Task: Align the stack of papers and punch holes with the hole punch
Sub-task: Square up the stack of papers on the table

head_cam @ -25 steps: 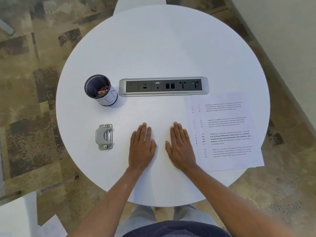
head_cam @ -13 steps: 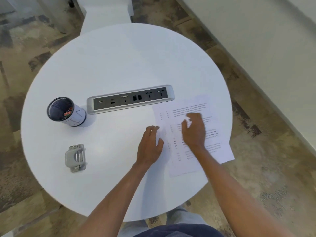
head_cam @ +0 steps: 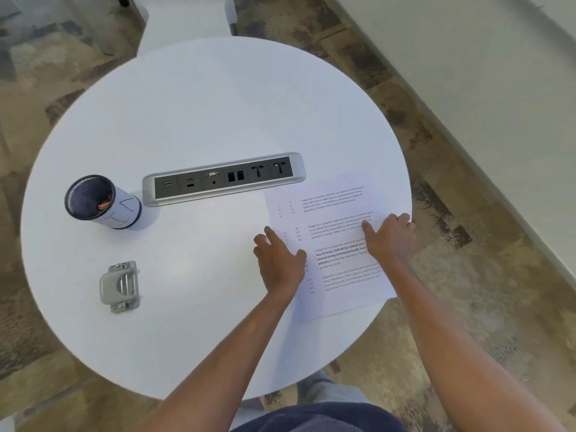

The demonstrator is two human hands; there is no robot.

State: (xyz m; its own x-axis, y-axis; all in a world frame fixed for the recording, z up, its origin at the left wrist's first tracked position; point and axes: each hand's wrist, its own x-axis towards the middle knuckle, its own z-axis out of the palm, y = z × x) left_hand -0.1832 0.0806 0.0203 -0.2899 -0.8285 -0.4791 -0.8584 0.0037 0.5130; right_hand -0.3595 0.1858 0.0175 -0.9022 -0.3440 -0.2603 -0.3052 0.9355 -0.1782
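With the papers (head_cam: 336, 241) fanned askew at the counter's (head_cam: 199, 126) right edge, left hand (head_cam: 279, 261) flat on their left margin and right hand (head_cam: 389, 236) open over the right edge, both grasping nothing, best to square them inward before fetching the punch (head_cam: 120, 286), well apart at left.

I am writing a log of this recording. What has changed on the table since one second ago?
Both hands left the bare table and moved right onto the papers: the left hand at their left edge, the right hand at their right edge. The hole punch, pen cup and socket strip stayed put.
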